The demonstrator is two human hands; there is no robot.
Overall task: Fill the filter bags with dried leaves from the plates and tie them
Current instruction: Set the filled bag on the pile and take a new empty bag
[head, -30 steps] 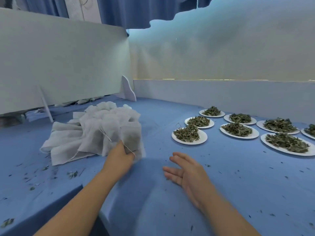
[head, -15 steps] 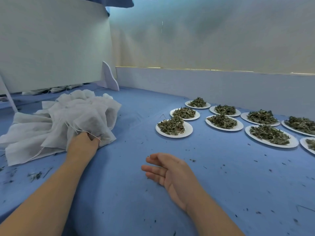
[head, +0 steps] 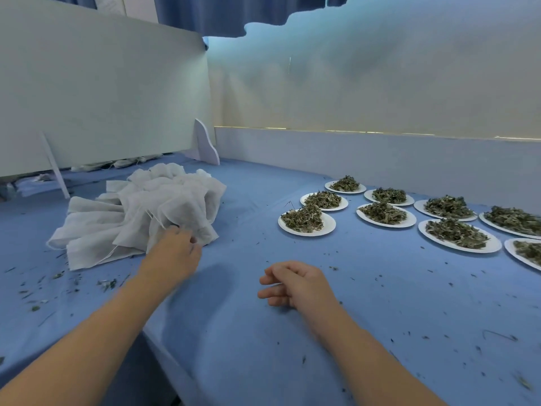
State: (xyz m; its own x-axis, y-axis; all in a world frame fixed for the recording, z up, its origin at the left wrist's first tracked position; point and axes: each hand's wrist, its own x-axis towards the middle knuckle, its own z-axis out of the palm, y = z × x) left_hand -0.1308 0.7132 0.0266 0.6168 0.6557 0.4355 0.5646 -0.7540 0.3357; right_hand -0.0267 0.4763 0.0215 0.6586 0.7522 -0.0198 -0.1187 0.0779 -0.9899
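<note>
A heap of white filter bags (head: pixel 140 212) with thin drawstrings lies on the blue table at the left. My left hand (head: pixel 175 250) rests at the heap's near right edge, fingers pinching the lower corner of one filter bag (head: pixel 187 212). My right hand (head: pixel 295 284) lies on the cloth in the middle, fingers loosely curled and holding nothing. Several white plates of dried leaves stand at the right; the nearest plate (head: pixel 329 227) is beyond my right hand, with a larger plate (head: pixel 494 244) farther right.
White boards wall the table at the back and left, with a small white stand (head: pixel 205 145) in the corner. Leaf crumbs (head: pixel 105 284) are scattered over the blue tablecloth (head: pixel 395 303). The table's front edge drops away between my arms.
My left hand has stayed on the bag at the heap's edge. My right hand's fingers have curled in from a flatter, spread pose. The view has shifted with my head.
</note>
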